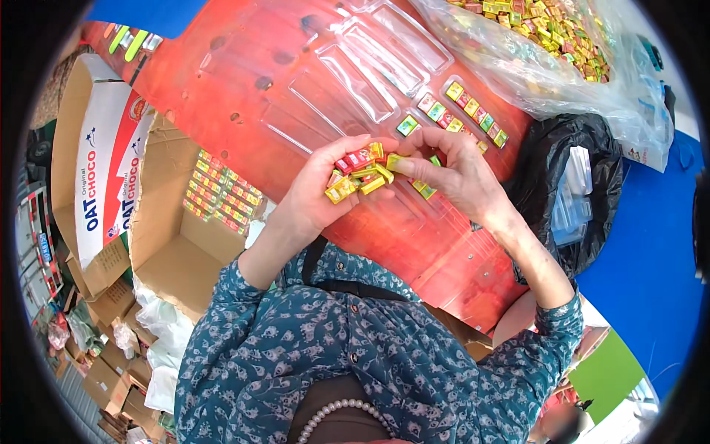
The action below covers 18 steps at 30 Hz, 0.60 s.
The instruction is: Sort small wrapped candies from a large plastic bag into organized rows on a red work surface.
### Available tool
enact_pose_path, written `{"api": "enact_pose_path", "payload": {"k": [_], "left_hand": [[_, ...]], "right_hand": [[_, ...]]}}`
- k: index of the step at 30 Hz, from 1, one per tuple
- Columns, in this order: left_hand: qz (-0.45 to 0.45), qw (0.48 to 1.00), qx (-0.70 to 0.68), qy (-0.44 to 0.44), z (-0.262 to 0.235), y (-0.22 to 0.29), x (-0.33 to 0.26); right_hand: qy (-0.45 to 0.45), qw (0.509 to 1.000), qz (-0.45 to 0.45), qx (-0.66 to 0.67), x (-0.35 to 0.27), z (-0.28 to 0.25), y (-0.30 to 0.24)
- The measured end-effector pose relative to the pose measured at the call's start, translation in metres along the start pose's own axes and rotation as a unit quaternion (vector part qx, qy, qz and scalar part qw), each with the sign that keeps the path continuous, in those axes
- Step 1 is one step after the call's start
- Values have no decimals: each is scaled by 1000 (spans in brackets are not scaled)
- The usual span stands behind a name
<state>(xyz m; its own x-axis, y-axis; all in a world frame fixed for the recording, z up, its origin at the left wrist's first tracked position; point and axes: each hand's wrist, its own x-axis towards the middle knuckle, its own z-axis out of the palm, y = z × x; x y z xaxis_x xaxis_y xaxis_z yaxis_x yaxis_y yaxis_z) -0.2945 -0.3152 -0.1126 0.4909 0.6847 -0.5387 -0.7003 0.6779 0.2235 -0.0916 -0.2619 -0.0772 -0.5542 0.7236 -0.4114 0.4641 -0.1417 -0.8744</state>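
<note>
My left hand (309,189) is cupped, palm up, around a small pile of wrapped candies (362,176) in yellow, red and orange. Between thumb and fingertips, my right hand (462,172) pinches a yellow wrapped candy (395,161) at the edge of that pile. Just beyond both hands, a clear plastic blister tray (353,81) with long slots lies on the red table (244,81). Its slots toward the right hold rows of candies (477,113) in mixed colours, while those further left hold none. My right hand covers part of the near rows.
At the far right, a large clear bag (629,111) holds many loose candies (555,33). Below it, a black plastic bag (532,159) contains clear plastic pieces (573,196). An open cardboard box (166,270) at left holds filled trays (222,191), beside a white and red carton (103,163).
</note>
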Motion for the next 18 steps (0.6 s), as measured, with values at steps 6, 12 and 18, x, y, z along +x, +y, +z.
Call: {"api": "enact_pose_path", "payload": {"k": [6, 12, 18], "left_hand": [[20, 998, -62, 24, -4, 0, -2], [7, 998, -65, 10, -16, -2, -8], [100, 993, 26, 52, -18, -4, -17]], "right_hand": [[-17, 932, 141, 334, -4, -10, 7], [-15, 913, 119, 391, -16, 0, 14], [126, 955, 71, 260, -19, 10, 40]]}}
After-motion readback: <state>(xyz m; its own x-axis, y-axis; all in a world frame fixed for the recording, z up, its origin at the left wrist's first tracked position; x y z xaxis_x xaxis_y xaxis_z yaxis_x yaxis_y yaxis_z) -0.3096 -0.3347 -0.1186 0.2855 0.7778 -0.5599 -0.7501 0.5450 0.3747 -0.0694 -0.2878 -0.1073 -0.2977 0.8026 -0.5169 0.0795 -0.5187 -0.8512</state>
